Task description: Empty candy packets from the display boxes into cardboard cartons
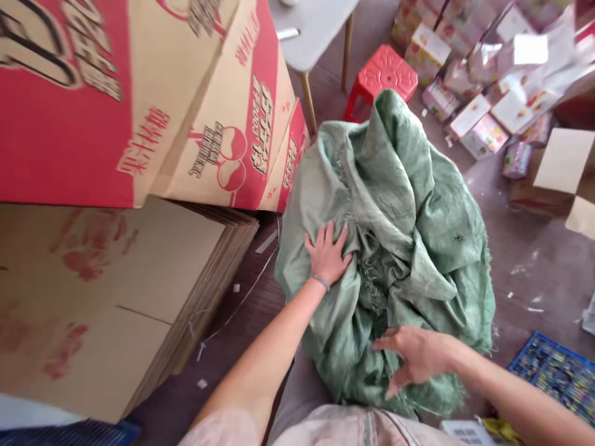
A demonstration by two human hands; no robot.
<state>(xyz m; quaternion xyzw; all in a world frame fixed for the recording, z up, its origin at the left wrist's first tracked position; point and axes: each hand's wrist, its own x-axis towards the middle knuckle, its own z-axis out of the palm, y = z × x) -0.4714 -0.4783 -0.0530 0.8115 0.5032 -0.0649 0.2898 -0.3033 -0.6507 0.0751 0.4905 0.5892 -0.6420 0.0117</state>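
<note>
In front of me bulges a large green woven sack (385, 186), crumpled, with frayed edges and folds gathered at its middle. My left hand (329, 253) lies flat on the sack's left side, fingers spread, with a thin bracelet at the wrist. Over the near part of the sack is my right hand (413, 354), slightly blurred, its thumb and fingers apart and nothing between them. Whether its fingertips touch the cloth I cannot tell. What the sack contains is hidden.
Printed red and tan cartons (209, 124) stand at upper left above stacked flat cardboard (111, 297). Beyond the sack are a red stool (388, 71) and a white table (316, 31). Small boxes (483, 127) pile at upper right. A blue-edged mat (558, 371) lies at lower right.
</note>
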